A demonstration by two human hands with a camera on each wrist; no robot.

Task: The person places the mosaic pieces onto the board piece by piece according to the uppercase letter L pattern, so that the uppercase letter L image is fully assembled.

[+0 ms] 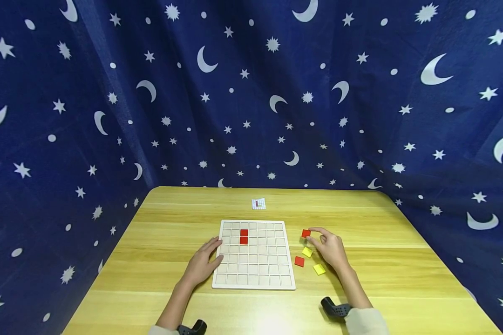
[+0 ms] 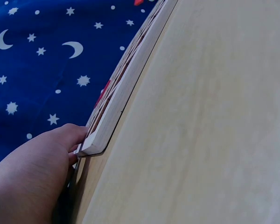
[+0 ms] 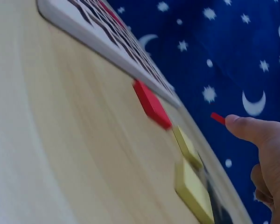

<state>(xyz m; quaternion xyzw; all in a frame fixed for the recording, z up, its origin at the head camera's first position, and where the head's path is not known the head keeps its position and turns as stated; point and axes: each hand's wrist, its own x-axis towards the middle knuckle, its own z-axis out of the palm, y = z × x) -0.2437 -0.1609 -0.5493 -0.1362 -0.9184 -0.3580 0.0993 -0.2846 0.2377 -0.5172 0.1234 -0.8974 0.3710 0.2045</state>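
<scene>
A white grid board (image 1: 254,280) lies on the table, with two red tiles (image 1: 244,240) set one above the other in its upper left part. My left hand (image 1: 200,264) rests against the board's left edge, fingers relaxed and thumb at the rim. In the left wrist view the thumb (image 2: 74,135) touches a corner of the board. Right of the board, my right hand (image 1: 330,248) pinches a red tile (image 1: 305,233) between thumb and fingertips. That red tile (image 3: 218,118) shows above the table surface in the right wrist view.
Below the right hand lie another red tile (image 1: 299,261) and two yellow tiles, one nearer (image 1: 319,269) and one farther (image 1: 307,251). A small printed grid card (image 1: 258,204) lies behind the board. A dark blue star curtain (image 1: 251,116) hangs behind the wooden table (image 1: 184,214).
</scene>
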